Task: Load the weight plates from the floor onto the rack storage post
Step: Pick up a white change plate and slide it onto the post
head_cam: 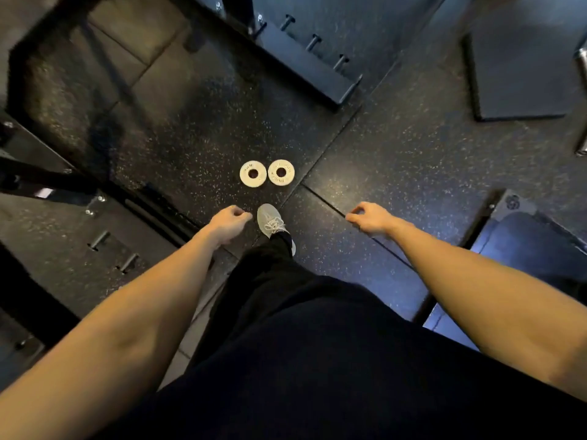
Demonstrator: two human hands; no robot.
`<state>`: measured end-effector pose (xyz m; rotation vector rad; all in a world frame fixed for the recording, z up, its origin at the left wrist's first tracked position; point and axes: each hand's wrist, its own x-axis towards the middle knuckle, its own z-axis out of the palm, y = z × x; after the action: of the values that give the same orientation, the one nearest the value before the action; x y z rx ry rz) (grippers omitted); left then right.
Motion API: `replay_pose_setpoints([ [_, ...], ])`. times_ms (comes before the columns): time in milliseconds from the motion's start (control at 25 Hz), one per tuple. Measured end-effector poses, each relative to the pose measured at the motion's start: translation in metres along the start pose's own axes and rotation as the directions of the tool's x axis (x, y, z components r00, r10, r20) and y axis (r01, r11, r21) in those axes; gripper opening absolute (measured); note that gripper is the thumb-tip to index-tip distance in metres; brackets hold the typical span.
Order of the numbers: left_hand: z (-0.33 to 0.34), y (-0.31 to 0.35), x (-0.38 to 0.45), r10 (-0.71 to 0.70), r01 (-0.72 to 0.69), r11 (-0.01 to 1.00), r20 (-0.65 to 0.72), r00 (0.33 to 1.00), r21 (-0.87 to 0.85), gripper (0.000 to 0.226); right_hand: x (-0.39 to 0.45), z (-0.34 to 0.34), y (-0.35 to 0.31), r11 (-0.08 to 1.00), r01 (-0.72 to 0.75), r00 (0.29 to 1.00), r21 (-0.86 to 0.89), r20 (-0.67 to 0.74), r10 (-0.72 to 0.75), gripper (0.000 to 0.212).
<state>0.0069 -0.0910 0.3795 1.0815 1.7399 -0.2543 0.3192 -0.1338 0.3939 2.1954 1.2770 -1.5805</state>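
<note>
Two small white weight plates lie flat side by side on the black speckled floor, the left plate (253,173) touching the right plate (281,172). My left hand (229,222) hangs below and left of them, fingers loosely curled, holding nothing. My right hand (370,217) hangs to the right of the plates, also loosely curled around nothing. Short storage posts (314,41) stick out of a dark rack beam (305,65) at the top centre. More posts (99,240) stick out of the rack frame at the left.
My grey shoe (270,220) stands just below the plates, with my black trouser leg behind it. A black rack frame (47,173) crosses the left side. A dark platform (521,74) lies at the top right, and a padded bench (524,246) at the right.
</note>
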Motion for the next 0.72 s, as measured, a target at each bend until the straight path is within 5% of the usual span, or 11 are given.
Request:
replay_pose_setpoints([
  [360, -0.027, 0.071, 0.175, -0.128, 0.136, 0.987, 0.093, 0.987, -0.082, 0.035, 0.214, -0.073, -0.083, 0.999, -0.015, 0.997, -0.038, 0.074, 0.017, 0.028],
  [720, 0.091, 0.037, 0.471, -0.296, 0.311, 0.898, 0.093, 0.951, -0.311, 0.044, 0.548, 0.017, -0.068, 0.990, 0.024, 0.995, -0.136, 0.095, -0.011, 0.032],
])
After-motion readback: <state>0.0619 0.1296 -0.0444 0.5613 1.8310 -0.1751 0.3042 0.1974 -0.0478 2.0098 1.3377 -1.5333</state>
